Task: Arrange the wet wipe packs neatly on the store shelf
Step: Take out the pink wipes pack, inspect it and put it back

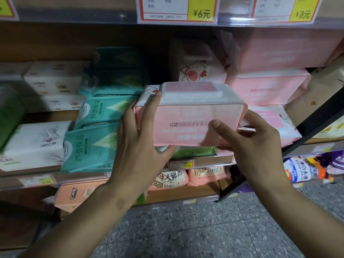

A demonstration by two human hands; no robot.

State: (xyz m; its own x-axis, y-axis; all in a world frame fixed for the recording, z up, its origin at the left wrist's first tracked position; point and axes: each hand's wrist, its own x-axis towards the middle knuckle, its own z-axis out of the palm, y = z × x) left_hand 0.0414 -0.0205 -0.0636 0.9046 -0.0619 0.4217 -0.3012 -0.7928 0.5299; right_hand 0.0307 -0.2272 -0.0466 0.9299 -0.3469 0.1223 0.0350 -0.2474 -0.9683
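A pink wet wipe pack [188,116] with a pink flip lid on top is held in front of the middle shelf [208,159]. My left hand [137,138] grips its left end, fingers up the side and thumb underneath. My right hand [255,146] holds its right end, thumb pressed on the front face. Behind it a white pack with a cartoon chick [201,69] stands upright. More pink packs [270,88] are stacked to the right, and another lies flat [270,123] behind my right hand.
Teal packs [96,135] lean in a loose pile to the left, with white tissue packs [33,144] beyond them. Price tags hang on the upper shelf edge [176,8]. Pink and orange packs sit on the lower shelf [204,175]. A black diagonal frame bar [305,127] stands at the right.
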